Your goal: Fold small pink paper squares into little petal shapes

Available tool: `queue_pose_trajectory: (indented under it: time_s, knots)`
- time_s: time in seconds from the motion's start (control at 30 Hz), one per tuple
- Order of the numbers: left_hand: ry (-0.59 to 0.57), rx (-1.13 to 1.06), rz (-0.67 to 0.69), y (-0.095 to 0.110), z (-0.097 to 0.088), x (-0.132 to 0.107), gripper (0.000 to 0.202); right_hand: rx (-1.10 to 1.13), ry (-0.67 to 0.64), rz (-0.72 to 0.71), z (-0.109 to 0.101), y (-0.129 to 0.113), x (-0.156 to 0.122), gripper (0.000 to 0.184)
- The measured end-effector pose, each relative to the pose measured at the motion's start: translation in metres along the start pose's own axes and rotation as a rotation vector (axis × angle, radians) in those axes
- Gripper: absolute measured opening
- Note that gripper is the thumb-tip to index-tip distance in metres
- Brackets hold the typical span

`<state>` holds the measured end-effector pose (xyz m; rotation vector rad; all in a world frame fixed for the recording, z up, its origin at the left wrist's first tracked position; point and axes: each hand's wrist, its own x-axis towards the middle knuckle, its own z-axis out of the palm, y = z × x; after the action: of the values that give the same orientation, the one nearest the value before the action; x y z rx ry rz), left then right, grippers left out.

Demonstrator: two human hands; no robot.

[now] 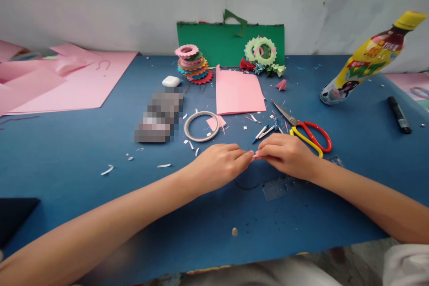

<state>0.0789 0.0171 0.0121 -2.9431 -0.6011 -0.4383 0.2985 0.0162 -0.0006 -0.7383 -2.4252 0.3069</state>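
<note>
My left hand (223, 163) and my right hand (284, 154) meet at their fingertips above the blue table. Between them, both pinch a tiny piece of pink paper (255, 156), mostly hidden by the fingers. Just beyond my right hand lie a compass (263, 131) and scissors (311, 136) with one red and one yellow handle. A clear plastic ruler (278, 187) rests partly under my right hand. Past my left hand is a roll of white tape (188, 133), with a small pink paper scrap (221, 120) by it. A folded pink sheet (239, 91) lies farther back.
Paper rings (189, 65) are stacked at the back, near a white earphone case (171, 81). A green board (211, 42) leans on the wall behind folded paper pieces (259, 69). A drink bottle (362, 65) and black marker (398, 115) stand right; pink sheets (110, 71) lie left.
</note>
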Motion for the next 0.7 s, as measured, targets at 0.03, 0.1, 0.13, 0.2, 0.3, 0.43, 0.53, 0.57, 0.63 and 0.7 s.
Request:
queue_pose_trajectory:
  time_s: [0.03, 0.1, 0.13, 0.2, 0.3, 0.43, 0.53, 0.57, 0.63, 0.7]
  knots:
    - [0.0, 0.0, -0.005, -0.001, 0.0, 0.0, 0.026, 0.022, -0.001, 0.016, 0.0, -0.001, 0.0, 0.014]
    - [0.023, -0.021, -0.015, -0.002, 0.0, -0.001, 0.026, 0.048, 0.001, 0.051, 0.0, -0.002, 0.0, 0.014]
    - [0.038, -0.041, -0.014, -0.002, 0.001, -0.001, 0.025, 0.043, -0.007, 0.06, 0.0, -0.003, 0.0, 0.013]
    - [0.044, -0.082, 0.007, 0.0, 0.002, -0.001, 0.025, -0.012, -0.064, 0.031, 0.002, -0.004, 0.0, 0.015]
    - [-0.013, -0.09, 0.084, 0.004, 0.002, -0.001, 0.024, -0.17, -0.211, -0.096, 0.004, -0.007, -0.002, 0.021]
    - [-0.071, -0.048, 0.1, 0.008, 0.0, -0.001, 0.026, -0.3, -0.31, -0.192, 0.008, -0.01, -0.004, 0.028]
    - [-0.082, -0.045, 0.073, 0.008, 0.0, -0.001, 0.026, -0.314, -0.346, -0.242, 0.007, -0.008, -0.005, 0.028]
    - [-0.089, -0.047, 0.067, 0.008, 0.0, -0.001, 0.026, -0.317, -0.359, -0.252, 0.007, -0.007, -0.005, 0.027]
    - [-0.107, -0.057, 0.063, 0.006, 0.001, -0.001, 0.026, -0.325, -0.37, -0.258, 0.005, -0.006, -0.003, 0.024]
    - [-0.111, -0.071, 0.058, 0.004, 0.0, -0.001, 0.025, -0.333, -0.347, -0.243, 0.002, -0.006, -0.001, 0.024]
